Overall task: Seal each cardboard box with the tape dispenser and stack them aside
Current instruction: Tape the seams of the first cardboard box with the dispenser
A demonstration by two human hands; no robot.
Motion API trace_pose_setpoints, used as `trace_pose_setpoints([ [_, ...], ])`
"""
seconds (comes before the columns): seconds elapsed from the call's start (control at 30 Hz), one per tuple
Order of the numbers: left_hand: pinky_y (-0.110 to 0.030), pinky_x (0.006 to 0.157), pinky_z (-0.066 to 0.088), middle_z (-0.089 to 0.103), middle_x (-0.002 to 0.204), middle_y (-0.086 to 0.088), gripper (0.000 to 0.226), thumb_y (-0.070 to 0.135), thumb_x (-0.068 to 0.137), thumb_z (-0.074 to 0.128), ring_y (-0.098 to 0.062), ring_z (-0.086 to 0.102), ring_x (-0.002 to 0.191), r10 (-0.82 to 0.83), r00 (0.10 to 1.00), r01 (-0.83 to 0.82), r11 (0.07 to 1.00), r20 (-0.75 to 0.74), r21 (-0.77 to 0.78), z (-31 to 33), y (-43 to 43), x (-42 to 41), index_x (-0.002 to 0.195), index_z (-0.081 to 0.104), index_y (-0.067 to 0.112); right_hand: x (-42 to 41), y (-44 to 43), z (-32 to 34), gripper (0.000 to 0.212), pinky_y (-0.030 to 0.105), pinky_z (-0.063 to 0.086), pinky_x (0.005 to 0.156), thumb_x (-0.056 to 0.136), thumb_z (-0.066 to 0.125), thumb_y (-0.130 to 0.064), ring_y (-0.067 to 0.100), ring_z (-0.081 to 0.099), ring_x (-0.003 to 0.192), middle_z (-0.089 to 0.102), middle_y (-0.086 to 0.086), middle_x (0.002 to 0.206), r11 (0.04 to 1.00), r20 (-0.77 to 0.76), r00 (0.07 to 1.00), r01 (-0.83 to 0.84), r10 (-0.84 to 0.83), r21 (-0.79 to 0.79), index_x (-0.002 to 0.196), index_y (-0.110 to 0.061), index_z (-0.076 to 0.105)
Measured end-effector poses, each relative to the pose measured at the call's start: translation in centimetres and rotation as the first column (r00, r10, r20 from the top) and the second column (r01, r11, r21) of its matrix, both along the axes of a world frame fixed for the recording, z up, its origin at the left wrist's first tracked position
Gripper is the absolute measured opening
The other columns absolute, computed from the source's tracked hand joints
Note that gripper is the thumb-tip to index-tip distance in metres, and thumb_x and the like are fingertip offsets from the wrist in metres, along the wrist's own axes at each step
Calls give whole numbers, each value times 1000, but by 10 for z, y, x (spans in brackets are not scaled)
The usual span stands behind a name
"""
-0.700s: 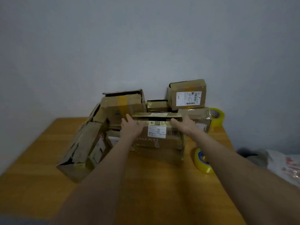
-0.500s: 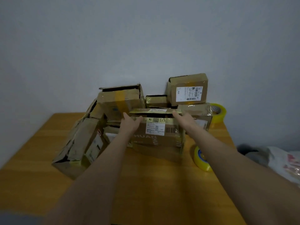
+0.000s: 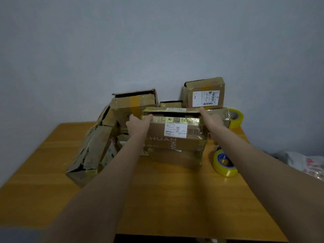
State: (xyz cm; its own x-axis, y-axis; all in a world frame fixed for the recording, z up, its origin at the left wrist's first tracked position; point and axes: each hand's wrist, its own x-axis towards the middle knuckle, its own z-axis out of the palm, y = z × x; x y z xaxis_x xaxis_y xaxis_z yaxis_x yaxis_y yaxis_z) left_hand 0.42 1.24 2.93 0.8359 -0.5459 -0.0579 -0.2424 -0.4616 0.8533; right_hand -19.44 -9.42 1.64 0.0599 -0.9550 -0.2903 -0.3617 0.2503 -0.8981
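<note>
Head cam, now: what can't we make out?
- Front box label print: too small, blurred.
- Inside that box: hidden by its top flap.
- Left hand and right hand grip on it: fingers hidden by hand backs and the box.
- Near tape roll: partly behind the right forearm.
- White bag: cut off by right edge.

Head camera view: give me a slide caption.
Left hand and right hand hold the labelled box by its top corners, among piled boxes on a wooden table.
</note>
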Motion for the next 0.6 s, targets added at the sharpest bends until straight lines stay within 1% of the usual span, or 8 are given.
trace_pose_setpoints([
  [0.07, -38, 83, 44, 55, 112, -8, 67, 51, 85, 63, -28, 52, 105, -20, 997, 22, 999, -72, 24, -4, 16, 6, 128, 44, 5, 2, 13, 3, 64, 42, 47, 78, 89, 49, -62, 28, 55, 91, 56, 13, 108, 1000, -23, 1000, -15, 14, -16, 116, -4, 52],
  [0.13, -35, 73, 43, 51, 90, -3, 60, 59, 83, 60, -22, 49, 86, -25, 994, 32, 997, -102, 63, -10, 34, 12, 110, 47, 7, 5, 29, 3, 70, 45, 48, 87, 88, 50, -63, 32, 55, 101, 56, 13, 114, 998, -43, 997, -66, 65, -21, 124, -2, 50],
  [0.23, -36, 75, 49, 56, 101, -7, 69, 66, 79, 59, -24, 55, 88, -34, 989, 52, 991, -141, 125, -20, 62, 23, 111, 49, 5, 6, 56, -3, 74, 48, 49, 93, 88, 49, -64, 33, 57, 104, 58, 13, 117, 988, -111, 982, -154, 154, 4, 129, -3, 50],
  [0.3, -42, 89, 50, 58, 119, -13, 82, 68, 77, 60, -31, 57, 104, -18, 989, 44, 982, -144, 181, -28, 79, 29, 127, 49, 3, 5, 74, -8, 78, 42, 51, 86, 88, 48, -66, 32, 58, 99, 56, 12, 108, 980, -159, 967, -195, 200, 48, 135, -3, 45],
  [0.37, -38, 88, 46, 54, 130, -15, 89, 66, 75, 63, -32, 54, 109, -11, 992, 37, 977, -123, 210, -38, 93, 31, 136, 43, 4, 2, 90, -16, 84, 39, 45, 76, 88, 48, -67, 34, 55, 106, 54, 17, 122, 967, -193, 950, -231, 248, 107, 141, -1, 38],
  [0.47, -35, 75, 39, 54, 123, -16, 86, 63, 78, 61, -32, 52, 99, -45, 991, 77, 965, -127, 251, -56, 108, 26, 137, 41, 3, -5, 108, -36, 84, 43, 45, 78, 88, 50, -66, 38, 53, 111, 48, 20, 135, 951, -184, 944, -239, 275, 195, 138, 1, 40],
  [0.53, -36, 74, 43, 55, 120, -14, 80, 62, 80, 60, -27, 50, 90, -70, 977, 123, 957, -204, 263, -72, 113, 20, 133, 46, 4, -12, 117, -50, 78, 43, 46, 81, 90, 49, -62, 36, 53, 107, 50, 20, 132, 950, -185, 945, -230, 270, 210, 133, 3, 43],
  [0.6, -37, 78, 46, 56, 123, -12, 73, 59, 81, 61, -24, 50, 93, -80, 958, 149, 959, -275, 241, -88, 113, 11, 130, 49, 7, -20, 121, -63, 68, 42, 44, 81, 96, 45, -54, 35, 52, 106, 51, 20, 128, 961, -206, 951, -190, 231, 200, 133, 3, 44],
])
